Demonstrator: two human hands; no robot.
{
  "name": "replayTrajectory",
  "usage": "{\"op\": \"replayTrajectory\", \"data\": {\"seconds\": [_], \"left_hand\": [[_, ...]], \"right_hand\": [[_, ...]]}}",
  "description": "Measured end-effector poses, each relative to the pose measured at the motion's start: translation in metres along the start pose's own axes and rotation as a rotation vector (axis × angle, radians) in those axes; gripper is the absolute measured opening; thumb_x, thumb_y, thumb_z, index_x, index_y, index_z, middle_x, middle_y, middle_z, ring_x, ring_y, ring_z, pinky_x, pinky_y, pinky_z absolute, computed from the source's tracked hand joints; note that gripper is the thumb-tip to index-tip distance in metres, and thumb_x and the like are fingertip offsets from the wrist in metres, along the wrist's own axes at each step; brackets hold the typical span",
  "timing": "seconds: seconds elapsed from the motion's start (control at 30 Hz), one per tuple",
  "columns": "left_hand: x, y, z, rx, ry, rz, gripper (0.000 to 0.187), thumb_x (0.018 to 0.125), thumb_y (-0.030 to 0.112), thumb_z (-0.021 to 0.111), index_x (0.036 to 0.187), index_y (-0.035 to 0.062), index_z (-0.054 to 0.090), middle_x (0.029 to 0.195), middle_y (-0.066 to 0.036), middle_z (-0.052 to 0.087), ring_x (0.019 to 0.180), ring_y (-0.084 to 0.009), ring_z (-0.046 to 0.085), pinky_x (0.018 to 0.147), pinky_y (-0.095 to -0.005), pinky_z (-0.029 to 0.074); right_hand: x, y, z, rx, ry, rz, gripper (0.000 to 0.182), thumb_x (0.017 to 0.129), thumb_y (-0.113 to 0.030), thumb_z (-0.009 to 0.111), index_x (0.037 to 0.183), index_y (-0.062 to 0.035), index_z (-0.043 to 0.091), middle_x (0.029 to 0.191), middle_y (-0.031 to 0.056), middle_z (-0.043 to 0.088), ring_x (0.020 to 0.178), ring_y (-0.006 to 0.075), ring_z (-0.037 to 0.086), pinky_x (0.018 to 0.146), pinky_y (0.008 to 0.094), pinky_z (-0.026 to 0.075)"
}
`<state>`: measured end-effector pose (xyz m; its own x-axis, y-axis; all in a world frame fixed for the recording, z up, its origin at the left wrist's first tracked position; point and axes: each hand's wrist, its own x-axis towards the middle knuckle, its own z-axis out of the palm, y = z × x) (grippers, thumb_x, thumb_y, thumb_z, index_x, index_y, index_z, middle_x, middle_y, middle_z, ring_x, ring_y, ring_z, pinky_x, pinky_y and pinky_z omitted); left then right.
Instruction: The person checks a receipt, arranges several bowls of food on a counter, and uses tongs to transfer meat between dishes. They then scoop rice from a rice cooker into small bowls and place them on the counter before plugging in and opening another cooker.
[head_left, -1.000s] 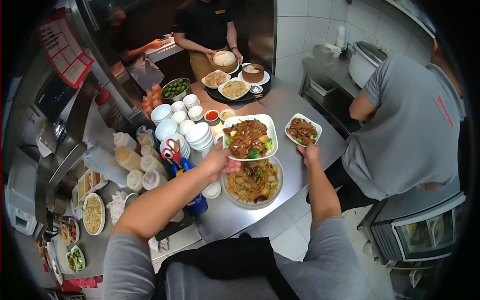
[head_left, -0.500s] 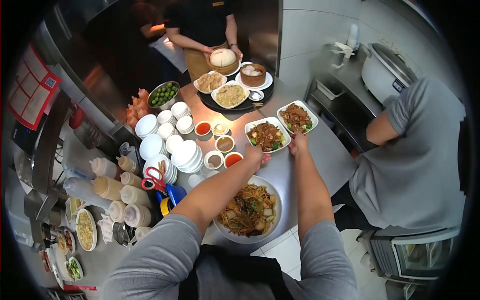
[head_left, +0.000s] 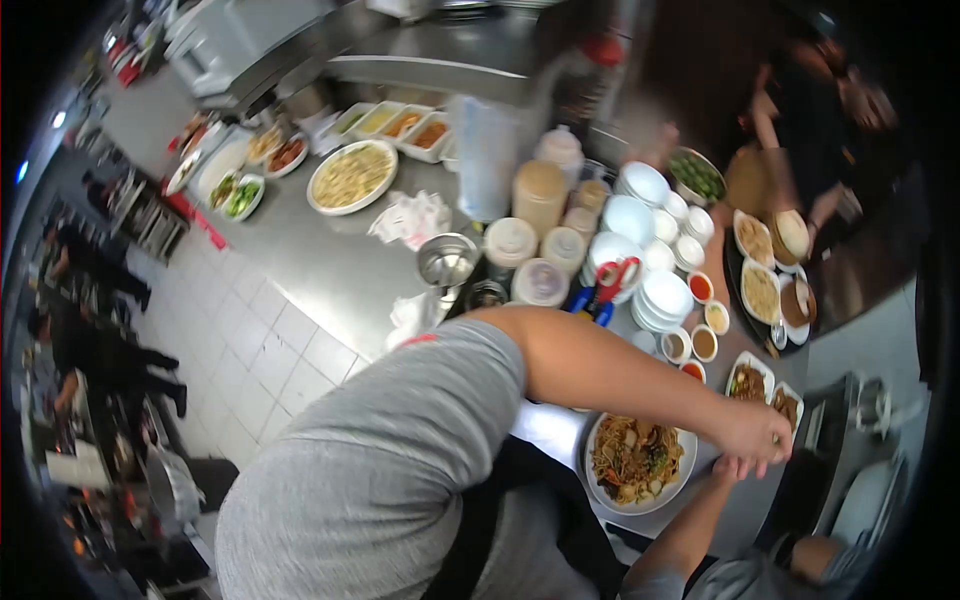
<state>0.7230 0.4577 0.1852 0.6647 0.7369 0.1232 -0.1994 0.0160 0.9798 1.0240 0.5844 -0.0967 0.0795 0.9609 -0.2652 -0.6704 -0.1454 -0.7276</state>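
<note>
My left hand is closed beside the two white dishes of brown meat at the counter's right end; whatever it holds is too small to make out. Just below it, my right hand meets it, its fingers partly hidden and blurred. A large round plate of noodles lies under my left forearm. Small sauce bowls and stacked white bowls stand beyond the forearm, with red-handled scissors near them.
Squeeze bottles and a metal bowl stand left of the stacks. An oval dish of pale food is farther left. A person in black stands beyond a dark tray of food at the right. Other people are at the far left.
The view has swung left, bringing the left counter and floor into sight. My hands, earlier apart at the two meat dishes, are now together just in front of them.
</note>
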Motion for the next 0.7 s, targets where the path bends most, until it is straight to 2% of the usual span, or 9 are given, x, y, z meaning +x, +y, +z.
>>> {"op": "replayTrajectory", "data": {"seconds": [0.1, 0.13, 0.17, 0.23, 0.33, 0.47, 0.53, 0.57, 0.7], "left_hand": [[-0.110, 0.072, -0.022, 0.262, -0.073, 0.380, 0.016, 0.090, 0.015, 0.048, 0.093, 0.0022, 0.058, 0.078, -0.006, 0.065, 0.067, -0.0115, 0.063, 0.062, -0.0249, 0.049], [-0.145, 0.092, -0.029, 0.268, -0.033, 0.316, 0.015, 0.090, 0.014, 0.049, 0.091, 0.0024, 0.059, 0.077, -0.006, 0.065, 0.067, -0.0108, 0.063, 0.061, -0.0248, 0.049], [-0.179, 0.107, -0.036, 0.261, 0.004, 0.249, 0.014, 0.089, 0.012, 0.050, 0.089, 0.0025, 0.060, 0.076, -0.005, 0.065, 0.067, -0.0102, 0.063, 0.061, -0.0247, 0.049], [-0.237, 0.122, -0.044, 0.295, 0.107, 0.334, 0.013, 0.090, 0.011, 0.050, 0.088, 0.0022, 0.059, 0.077, -0.006, 0.065, 0.067, -0.0102, 0.064, 0.060, -0.0251, 0.049], [-0.334, 0.141, -0.058, 0.394, 0.197, 0.422, 0.014, 0.091, 0.012, 0.050, 0.086, 0.0017, 0.058, 0.078, -0.005, 0.065, 0.067, -0.0101, 0.064, 0.060, -0.0244, 0.049], [-0.458, 0.121, -0.117, 0.179, 0.673, 0.380, 0.011, 0.091, 0.013, 0.050, 0.092, 0.0046, 0.057, 0.079, -0.005, 0.064, 0.070, -0.0135, 0.064, 0.061, -0.0235, 0.049], [-0.529, 0.110, -0.171, 0.030, 1.022, 0.467, 0.010, 0.090, 0.014, 0.050, 0.093, 0.0062, 0.055, 0.078, -0.006, 0.063, 0.070, -0.0147, 0.064, 0.061, -0.0252, 0.050], [-0.565, 0.104, -0.189, -0.038, 1.257, 0.492, 0.010, 0.090, 0.015, 0.049, 0.091, 0.0064, 0.054, 0.078, -0.007, 0.062, 0.070, -0.0150, 0.064, 0.061, -0.0265, 0.051], [-0.702, 0.013, -0.282, 0.259, 1.840, 0.348, 0.022, 0.092, 0.026, 0.047, 0.076, 0.0105, 0.052, 0.068, 0.001, 0.048, 0.062, -0.0087, 0.047, 0.061, -0.0242, 0.042]], "right_hand": [[-0.040, -0.003, 0.004, -0.066, -0.146, -0.104, 0.085, 0.086, -0.063, 0.040, 0.137, 0.0027, 0.023, 0.138, 0.0189, 0.034, 0.124, 0.0328, 0.038, 0.103, 0.0404, 0.035], [-0.050, -0.004, 0.004, -0.091, -0.123, -0.132, 0.087, 0.085, -0.064, 0.040, 0.137, 0.0037, 0.022, 0.138, 0.0195, 0.033, 0.125, 0.0332, 0.036, 0.104, 0.0403, 0.034], [-0.046, -0.009, 0.002, -0.070, 0.241, -0.054, 0.095, 0.083, -0.069, 0.038, 0.139, 0.0052, 0.018, 0.142, 0.0198, 0.028, 0.131, 0.0338, 0.028, 0.108, 0.0426, 0.028], [-0.057, -0.023, 0.006, -0.189, 0.384, 0.013, 0.101, 0.079, -0.075, 0.035, 0.131, 0.0124, 0.029, 0.123, 0.0221, 0.048, 0.112, 0.0346, 0.050, 0.097, 0.0383, 0.040], [-0.080, -0.041, 0.012, -0.233, 0.400, -0.065, 0.107, 0.077, -0.076, 0.038, 0.136, 0.0102, 0.017, 0.131, 0.0231, 0.042, 0.117, 0.0360, 0.046, 0.101, 0.0404, 0.038], [-0.145, -0.049, 0.069, -0.280, 0.536, -0.473, 0.087, 0.087, -0.065, 0.033, 0.135, 0.0073, 0.026, 0.127, 0.0219, 0.046, 0.110, 0.0327, 0.052, 0.092, 0.0392, 0.045], [-0.193, -0.062, 0.111, -0.145, 0.629, -0.377, 0.060, 0.092, -0.053, 0.033, 0.126, -0.0058, 0.044, 0.121, 0.0252, 0.051, 0.111, 0.0385, 0.050, 0.097, 0.0500, 0.040], [-0.224, -0.054, 0.135, -0.236, 0.608, -0.374, 0.066, 0.091, -0.058, 0.027, 0.138, -0.0117, 0.034, 0.133, 0.0262, 0.042, 0.124, 0.0404, 0.038, 0.105, 0.0508, 0.027], [-0.263, -0.023, 0.117, -0.067, 0.697, -0.572, 0.066, 0.092, -0.052, 0.035, 0.133, -0.0008, 0.037, 0.128, 0.0245, 0.045, 0.115, 0.0359, 0.046, 0.097, 0.0432, 0.037]]}}
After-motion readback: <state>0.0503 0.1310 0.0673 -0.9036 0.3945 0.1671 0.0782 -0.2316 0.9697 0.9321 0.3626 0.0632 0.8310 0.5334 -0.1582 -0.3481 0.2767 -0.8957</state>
